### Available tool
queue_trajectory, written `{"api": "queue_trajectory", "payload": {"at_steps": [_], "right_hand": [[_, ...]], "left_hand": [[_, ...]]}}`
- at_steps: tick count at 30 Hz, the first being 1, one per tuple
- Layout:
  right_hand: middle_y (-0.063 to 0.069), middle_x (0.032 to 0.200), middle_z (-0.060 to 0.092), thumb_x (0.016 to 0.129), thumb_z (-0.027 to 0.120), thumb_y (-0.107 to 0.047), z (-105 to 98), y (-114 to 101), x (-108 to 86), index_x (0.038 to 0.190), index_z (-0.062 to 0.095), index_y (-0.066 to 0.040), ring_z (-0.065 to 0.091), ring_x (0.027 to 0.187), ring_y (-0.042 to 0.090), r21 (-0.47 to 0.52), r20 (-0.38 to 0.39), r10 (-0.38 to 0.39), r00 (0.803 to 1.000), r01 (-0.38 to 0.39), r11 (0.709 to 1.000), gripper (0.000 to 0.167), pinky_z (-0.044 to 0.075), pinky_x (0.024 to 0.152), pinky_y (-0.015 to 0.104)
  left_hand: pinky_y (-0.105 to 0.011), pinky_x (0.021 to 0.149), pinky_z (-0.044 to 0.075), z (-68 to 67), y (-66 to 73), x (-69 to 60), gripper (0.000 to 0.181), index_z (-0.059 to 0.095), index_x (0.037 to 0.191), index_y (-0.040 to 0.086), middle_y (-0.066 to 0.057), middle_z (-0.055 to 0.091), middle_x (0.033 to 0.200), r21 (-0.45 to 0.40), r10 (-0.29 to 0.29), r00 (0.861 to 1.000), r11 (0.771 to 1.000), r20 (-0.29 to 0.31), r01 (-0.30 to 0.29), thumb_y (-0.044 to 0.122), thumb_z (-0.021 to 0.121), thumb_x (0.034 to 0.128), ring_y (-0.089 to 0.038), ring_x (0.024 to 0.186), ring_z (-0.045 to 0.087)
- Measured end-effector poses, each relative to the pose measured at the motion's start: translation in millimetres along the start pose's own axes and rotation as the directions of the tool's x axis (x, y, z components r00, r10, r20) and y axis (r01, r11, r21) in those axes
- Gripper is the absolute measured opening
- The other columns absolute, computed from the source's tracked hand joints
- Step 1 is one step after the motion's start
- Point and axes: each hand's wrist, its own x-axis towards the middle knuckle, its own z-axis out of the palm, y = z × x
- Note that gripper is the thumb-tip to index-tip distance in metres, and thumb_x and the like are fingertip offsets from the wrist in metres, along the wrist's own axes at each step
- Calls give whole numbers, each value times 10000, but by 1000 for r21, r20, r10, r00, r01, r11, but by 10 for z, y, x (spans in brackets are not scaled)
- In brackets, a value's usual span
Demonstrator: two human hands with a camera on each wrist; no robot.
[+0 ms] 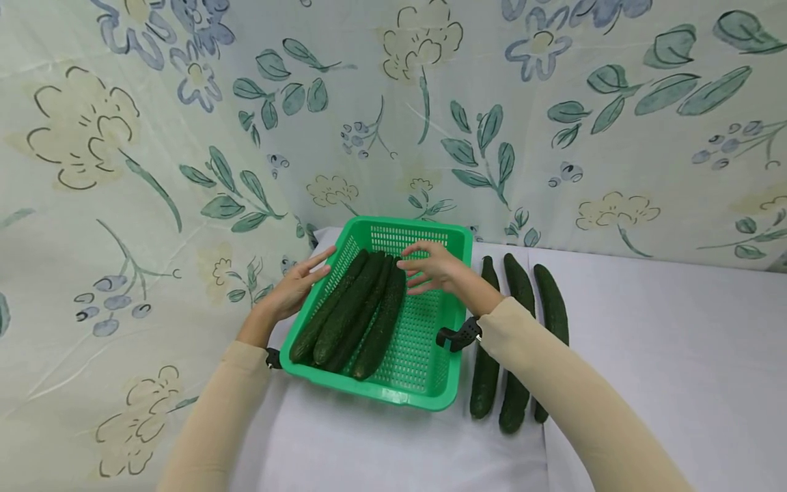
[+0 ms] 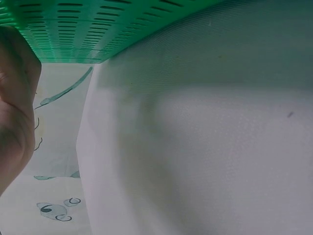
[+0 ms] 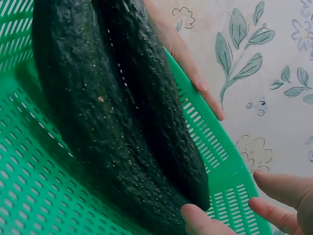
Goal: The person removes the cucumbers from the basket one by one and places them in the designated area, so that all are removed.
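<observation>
Several dark green cucumbers [image 1: 350, 307] lie side by side, lengthwise, in the left part of a green plastic basket [image 1: 418, 348]. My left hand [image 1: 292, 290] touches the basket's left side from outside, its fingers fairly straight along the rim. In the left wrist view, part of that hand [image 2: 14, 107] shows beside the slotted basket wall [image 2: 73, 34]. Over the basket, my right hand [image 1: 433, 266] has its fingers spread near the far ends of the cucumbers. The right wrist view shows its fingertips [image 3: 200, 223] close by a cucumber [image 3: 93, 117]; whether they touch cannot be told.
Three more cucumbers [image 1: 486, 383] lie on the white tablecloth [image 1: 664, 355] right of the basket, partly hidden by my right forearm. A flower-patterned cloth [image 1: 369, 89] hangs behind and to the left. Black straps [image 1: 458, 337] circle both wrists.
</observation>
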Motion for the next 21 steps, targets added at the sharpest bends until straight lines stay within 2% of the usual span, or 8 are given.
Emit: {"api": "queue_trajectory", "payload": {"at_steps": [6, 9, 12, 17, 21], "right_hand": [[351, 1392, 395, 1009, 623, -138, 128, 74, 52, 1454, 433, -24, 527, 1184, 541, -74, 14, 54, 998, -52, 996, 496, 533, 891, 562], [318, 1457, 344, 1005, 632, -144, 193, 135, 94, 1439, 457, -45, 491, 1225, 546, -102, 4, 75, 997, -74, 992, 479, 551, 853, 560], [294, 1532, 264, 1000, 639, -137, 248, 193, 126, 1426, 470, -58, 426, 1281, 565, -108, 2, 103, 995, -102, 989, 465, 564, 814, 563], [338, 1541, 221, 1003, 633, -140, 280, 235, 134, 1420, 474, -82, 397, 1295, 584, -96, 1, 147, 989, -147, 984, 449, 575, 781, 557], [357, 1497, 254, 1004, 632, -143, 262, 264, 160, 1419, 479, -88, 445, 1251, 585, -72, 1, 171, 985, -170, 983, 446, 577, 793, 540]], "left_hand": [[-520, 1155, 276, -3, -1, 4, 531, 264, 1601, 258, 56, 120, 1652, -22, -8, 1000, 1000, 6, 8, 238, 428, 1097, -277, 1485, 214], [-512, 1179, 221, 1, -10, 12, 531, 273, 1599, 249, 67, 105, 1654, -14, -5, 1000, 1000, 3, 5, 237, 436, 1095, -245, 1499, 159], [-501, 1157, 283, 7, -10, 13, 529, 270, 1601, 240, 54, 108, 1655, -25, -4, 1000, 1000, 4, 4, 231, 430, 1097, -277, 1482, 218], [-371, 1057, 444, 7, -4, 6, 528, 257, 1603, 247, 47, 118, 1654, -35, -6, 1000, 999, 8, 6, 232, 416, 1100, -307, 1449, 300], [-307, 1015, 471, 12, 10, 0, 532, 254, 1604, 243, 46, 119, 1654, -35, -1, 1000, 999, 8, 1, 234, 421, 1099, -302, 1449, 302]]}}
